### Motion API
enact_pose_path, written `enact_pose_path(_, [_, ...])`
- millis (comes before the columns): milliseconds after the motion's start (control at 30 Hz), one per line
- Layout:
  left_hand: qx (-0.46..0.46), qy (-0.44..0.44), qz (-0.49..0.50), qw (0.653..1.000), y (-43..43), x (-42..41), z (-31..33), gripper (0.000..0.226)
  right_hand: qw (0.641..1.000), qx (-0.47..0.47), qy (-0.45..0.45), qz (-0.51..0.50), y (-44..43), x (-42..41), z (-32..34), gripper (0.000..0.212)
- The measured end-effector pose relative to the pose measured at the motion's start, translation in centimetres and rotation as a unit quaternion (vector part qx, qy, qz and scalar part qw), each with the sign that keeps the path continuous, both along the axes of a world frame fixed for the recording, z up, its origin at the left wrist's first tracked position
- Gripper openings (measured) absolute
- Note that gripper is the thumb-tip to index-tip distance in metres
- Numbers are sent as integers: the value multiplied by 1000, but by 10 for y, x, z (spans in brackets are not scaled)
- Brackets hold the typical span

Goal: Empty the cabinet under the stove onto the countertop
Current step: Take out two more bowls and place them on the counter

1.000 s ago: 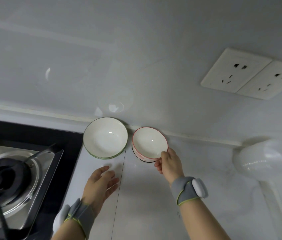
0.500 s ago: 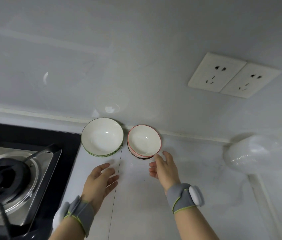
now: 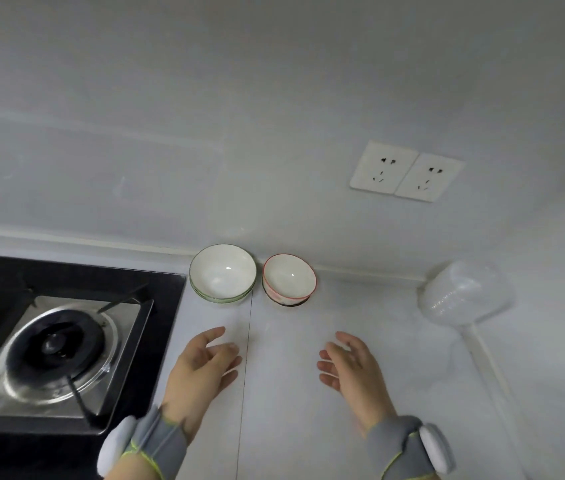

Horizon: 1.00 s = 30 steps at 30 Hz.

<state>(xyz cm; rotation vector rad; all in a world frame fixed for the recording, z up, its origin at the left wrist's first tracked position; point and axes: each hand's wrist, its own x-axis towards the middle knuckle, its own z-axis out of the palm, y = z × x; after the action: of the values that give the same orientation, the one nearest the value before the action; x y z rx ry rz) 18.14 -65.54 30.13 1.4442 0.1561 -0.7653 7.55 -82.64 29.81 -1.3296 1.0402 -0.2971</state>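
Our left hand (image 3: 201,368) hovers just right of the stove (image 3: 56,344), fingers loose, holding nothing. Beyond it, on the countertop (image 3: 291,427) by the wall, we see the green-rimmed bowls (image 3: 222,277) stacked, the red-rimmed bowls (image 3: 289,278) just beside them. Our right hand (image 3: 353,372) hangs relaxed and empty. Far right, a clear plastic bundle (image 3: 464,292).

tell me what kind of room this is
Most likely a home kitchen. A gas stove is set into a pale countertop, a green-rimmed bowl and a red-rimmed bowl stand against the wall, and a pair of wall sockets sits above the counter.
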Motion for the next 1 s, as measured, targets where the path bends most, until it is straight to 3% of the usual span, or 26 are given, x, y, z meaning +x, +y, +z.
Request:
enact_pose_path(200, [2,-43,-35,998,33,-23,10,33,1000,-26,6,13,36,-40,12,24])
enact_pose_path(600, [-21,-61,25,998,94,-97,15,33,985,-119,14,123,93,-92,32,23])
enact_pose_path(767, [-13,-68,41,997,137,-161,16,35,985,-106,-6,133,125,-137,30,23])
enact_pose_path(900, [12,-76,76,994,189,-203,25,53,985,-82,-35,149,163,-148,34,22])
enact_pose_path(1000, [30,-89,112,989,231,-219,22,50,982,-63,-43,174,194,-160,30,22])
